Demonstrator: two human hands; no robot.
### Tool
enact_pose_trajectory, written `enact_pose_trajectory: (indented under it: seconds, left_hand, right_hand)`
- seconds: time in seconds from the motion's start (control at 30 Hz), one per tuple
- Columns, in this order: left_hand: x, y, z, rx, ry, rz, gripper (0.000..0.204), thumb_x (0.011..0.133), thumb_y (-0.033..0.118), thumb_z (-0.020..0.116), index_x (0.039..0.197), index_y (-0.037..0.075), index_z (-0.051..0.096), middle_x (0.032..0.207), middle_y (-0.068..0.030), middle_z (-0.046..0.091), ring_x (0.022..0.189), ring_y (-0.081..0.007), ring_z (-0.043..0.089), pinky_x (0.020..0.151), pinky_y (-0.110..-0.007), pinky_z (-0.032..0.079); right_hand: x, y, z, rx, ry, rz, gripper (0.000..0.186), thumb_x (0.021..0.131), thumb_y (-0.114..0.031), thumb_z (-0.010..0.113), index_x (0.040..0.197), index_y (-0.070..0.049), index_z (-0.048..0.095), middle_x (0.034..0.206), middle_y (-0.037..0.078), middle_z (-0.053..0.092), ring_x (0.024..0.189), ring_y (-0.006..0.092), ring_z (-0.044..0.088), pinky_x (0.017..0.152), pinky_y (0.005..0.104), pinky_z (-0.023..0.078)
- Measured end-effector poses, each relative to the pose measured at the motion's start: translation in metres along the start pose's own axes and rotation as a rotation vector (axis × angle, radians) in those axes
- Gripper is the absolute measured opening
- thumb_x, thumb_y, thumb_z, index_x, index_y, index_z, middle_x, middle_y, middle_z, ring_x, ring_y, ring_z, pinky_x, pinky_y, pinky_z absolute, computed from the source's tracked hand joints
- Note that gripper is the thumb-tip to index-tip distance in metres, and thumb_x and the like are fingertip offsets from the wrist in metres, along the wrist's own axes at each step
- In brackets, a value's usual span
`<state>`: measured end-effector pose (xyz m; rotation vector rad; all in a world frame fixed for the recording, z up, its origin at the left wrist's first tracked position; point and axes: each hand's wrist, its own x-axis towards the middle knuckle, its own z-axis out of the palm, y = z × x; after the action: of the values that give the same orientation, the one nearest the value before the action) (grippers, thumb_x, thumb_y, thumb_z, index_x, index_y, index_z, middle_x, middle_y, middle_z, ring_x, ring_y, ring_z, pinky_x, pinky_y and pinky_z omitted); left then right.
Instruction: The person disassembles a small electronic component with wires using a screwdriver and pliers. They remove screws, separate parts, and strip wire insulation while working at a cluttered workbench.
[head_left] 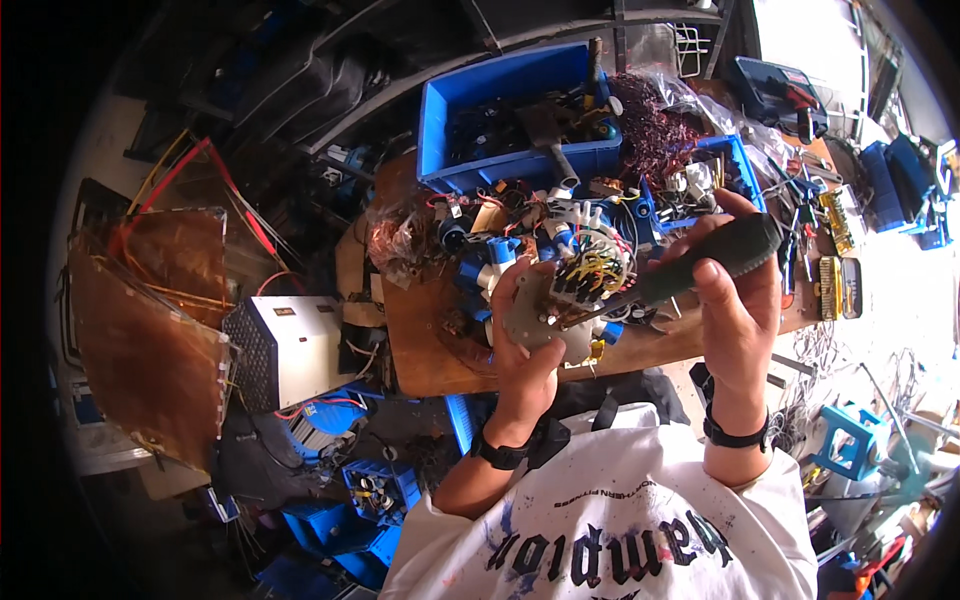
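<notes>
While the left hand [522, 382] grips a round grey plate [534, 308] over the near side of the counter [425, 350], the right hand [742, 335] holds a green screwdriver [708, 262], tip by plate. Probably mid-job: wiring [596, 270] seemingly still attached; screws done or left, can't tell.

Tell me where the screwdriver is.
In the head view, right of centre: the screwdriver is in the right hand, its shaft pointing toward the grey plate.

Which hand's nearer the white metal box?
Left. The left hand, holding the round plate, is right of the box; the right hand, gripping the screwdriver, is farther right.
</notes>
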<state>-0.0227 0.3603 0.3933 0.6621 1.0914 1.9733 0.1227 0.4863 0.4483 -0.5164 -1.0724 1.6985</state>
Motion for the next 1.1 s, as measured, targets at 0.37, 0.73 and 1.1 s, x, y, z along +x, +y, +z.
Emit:
enact_pose_trajectory:
  seconds: [0.37,0.73,1.1]
  left_hand:
    - [0.003,-0.010,-0.043,0.200,0.146,-0.133,0.067,0.075,0.016,0.066,0.135,0.001,0.041,0.128,-0.0115,0.050,0.119,-0.0258,0.050,0.106,-0.039,0.036]
    - [0.010,0.002,-0.070,0.101,0.174,-0.414,0.069,0.079,0.013,0.060,0.142,0.001,0.035,0.133,-0.0122,0.049,0.123,-0.0250,0.049,0.108,-0.040,0.036]
    - [0.000,-0.002,-0.094,0.049,0.285,-0.457,0.051,0.088,0.009,0.054,0.137,0.003,0.041,0.127,-0.0126,0.056,0.114,-0.0235,0.057,0.102,-0.043,0.044]
  right_hand:
    - [0.004,0.044,-0.008,-0.125,-0.048,0.166,0.064,0.076,-0.004,0.079,0.130,-0.007,0.045,0.115,0.005,0.053,0.101,0.0122,0.058,0.087,0.0298,0.053]
    - [0.015,0.072,-0.001,-0.133,-0.092,0.074,0.058,0.077,-0.011,0.079,0.123,-0.004,0.046,0.109,0.012,0.056,0.099,0.0179,0.057,0.075,0.0324,0.056]
    - [0.023,0.075,-0.002,-0.136,-0.179,0.143,0.063,0.075,-0.014,0.078,0.126,-0.003,0.043,0.107,0.019,0.059,0.099,0.0305,0.060,0.084,0.0383,0.049]
